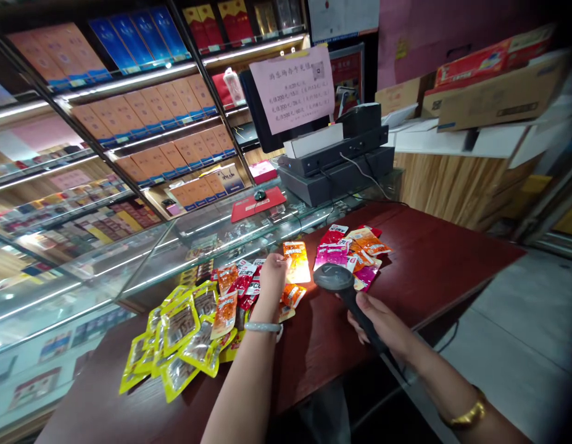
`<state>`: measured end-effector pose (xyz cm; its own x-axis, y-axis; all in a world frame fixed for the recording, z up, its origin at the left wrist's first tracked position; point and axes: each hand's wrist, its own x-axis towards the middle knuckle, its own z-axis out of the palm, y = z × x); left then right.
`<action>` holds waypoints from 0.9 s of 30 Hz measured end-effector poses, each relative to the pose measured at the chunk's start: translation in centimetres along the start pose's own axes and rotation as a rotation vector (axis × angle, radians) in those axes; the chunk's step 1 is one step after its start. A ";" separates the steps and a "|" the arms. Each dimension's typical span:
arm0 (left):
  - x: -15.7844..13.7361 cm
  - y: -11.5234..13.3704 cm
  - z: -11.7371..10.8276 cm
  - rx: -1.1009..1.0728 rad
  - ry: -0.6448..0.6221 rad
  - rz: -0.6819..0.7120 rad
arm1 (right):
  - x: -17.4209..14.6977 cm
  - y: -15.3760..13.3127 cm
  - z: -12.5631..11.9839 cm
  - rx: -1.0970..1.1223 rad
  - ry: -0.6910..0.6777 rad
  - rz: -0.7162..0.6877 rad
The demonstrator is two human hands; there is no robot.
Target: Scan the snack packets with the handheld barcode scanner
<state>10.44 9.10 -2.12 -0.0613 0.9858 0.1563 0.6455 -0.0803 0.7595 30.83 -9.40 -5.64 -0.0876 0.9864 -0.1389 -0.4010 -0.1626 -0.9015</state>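
My left hand (pixel 273 274) pinches the edge of an orange snack packet (pixel 297 261), which is brightly lit. My right hand (pixel 381 320) is wrapped around the handle of a black barcode scanner (pixel 334 279), its head turned toward that packet. Left of my left hand lies a heap of yellow-edged clear packets (pixel 181 327). Red and orange packets (pixel 232 280) lie between the heap and my left wrist. Another orange packet (pixel 293 295) sits just under the held one. Beyond the scanner is a pile of pink, orange and red packets (pixel 355 246).
A dark red counter (pixel 434 246) carries the packets. Behind it stand a glass case (pixel 211 231), a red mouse pad (pixel 258 205), and a black cash drawer (pixel 336 176) below a screen with a pink sign (pixel 292 86). Cardboard boxes (pixel 498 105) are stacked at the right.
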 end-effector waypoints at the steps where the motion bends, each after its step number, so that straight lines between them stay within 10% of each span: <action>1: -0.2 -0.2 -0.3 0.023 -0.008 -0.006 | -0.1 0.0 0.0 0.007 -0.003 0.000; 10: -1.2 0.1 -2.9 0.594 0.249 0.048 | -0.3 1.3 -0.8 0.002 -0.083 0.009; 18: -2.2 4.6 5.3 0.669 -0.227 0.218 | -1.3 0.7 -1.5 0.078 -0.009 -0.041; 27: -0.2 3.7 6.3 0.399 -0.260 0.011 | -2.8 -0.3 -4.4 0.088 0.113 -0.107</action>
<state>17.63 9.51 -3.31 0.1069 0.9935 -0.0389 0.8899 -0.0781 0.4494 35.21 -12.04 -6.83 0.0612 0.9937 -0.0938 -0.4813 -0.0529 -0.8749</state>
